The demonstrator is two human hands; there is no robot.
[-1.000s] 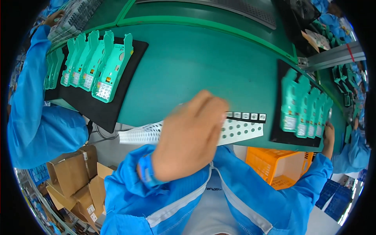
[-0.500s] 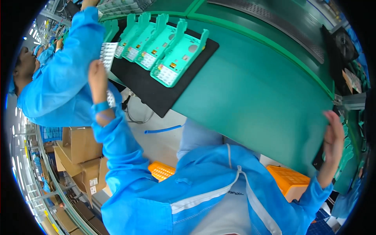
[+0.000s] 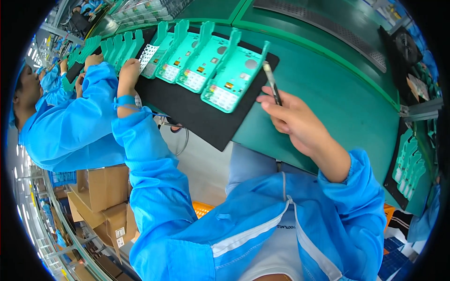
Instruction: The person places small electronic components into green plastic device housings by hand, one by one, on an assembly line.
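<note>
A: Head view: a black mat (image 3: pixel 197 110) on the green bench (image 3: pixel 328 93) carries teal trays (image 3: pixel 229 79). How should the work be handled?

B: The slim tool (image 3: pixel 272 83), pinched in the right hand (image 3: pixel 293 119), is best kept steady; it points away, long axis up-bench. The left hand (image 3: pixel 129 75) is closed on a perforated strip (image 3: pixel 147 56) at the mat's far-left end.

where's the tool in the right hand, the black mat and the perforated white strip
slim tool (image 3: pixel 272 83), head view, on its shaft above the right hand's fingers
black mat (image 3: pixel 197 112), head view, on a bare part below the green trays
perforated white strip (image 3: pixel 147 55), head view, on its upper end by the left hand
</note>
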